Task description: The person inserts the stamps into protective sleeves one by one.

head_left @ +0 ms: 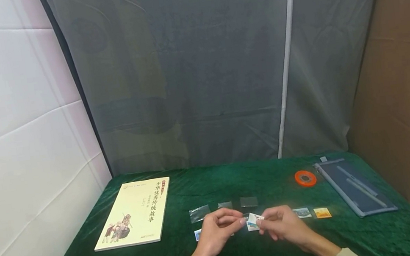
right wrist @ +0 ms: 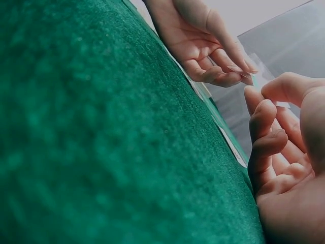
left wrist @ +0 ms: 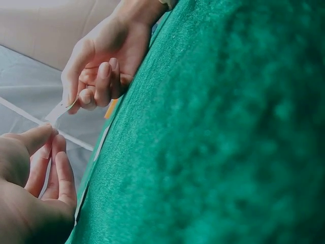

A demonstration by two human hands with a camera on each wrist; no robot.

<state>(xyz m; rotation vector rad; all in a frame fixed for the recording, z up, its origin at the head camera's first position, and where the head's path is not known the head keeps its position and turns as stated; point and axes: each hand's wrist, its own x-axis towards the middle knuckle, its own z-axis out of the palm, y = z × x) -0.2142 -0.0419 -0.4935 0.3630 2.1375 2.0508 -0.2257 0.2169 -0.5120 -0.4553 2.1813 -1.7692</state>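
Note:
Between the two hands, over the table, is a small white and blue stamp (head_left: 255,218). My right hand (head_left: 284,224) pinches it between thumb and forefinger at its right edge. My left hand (head_left: 220,230) pinches a small clear plastic sleeve (right wrist: 261,67) with thumb and fingertips, right beside the stamp. The sleeve overlaps the stamp in the right wrist view; I cannot tell whether the stamp is inside it. Another stamp lies below on the cloth, partly hidden by the held one. A blue stamp (head_left: 197,234) shows partly behind my left hand.
Clear sleeves (head_left: 248,202) lie beyond the hands on the green cloth (head_left: 212,187). A greyish stamp (head_left: 302,213) and a yellow stamp (head_left: 322,213) lie right of my right hand. Further out are an orange tape roll (head_left: 305,178), a zip pouch (head_left: 354,186) and, left, a book (head_left: 132,213).

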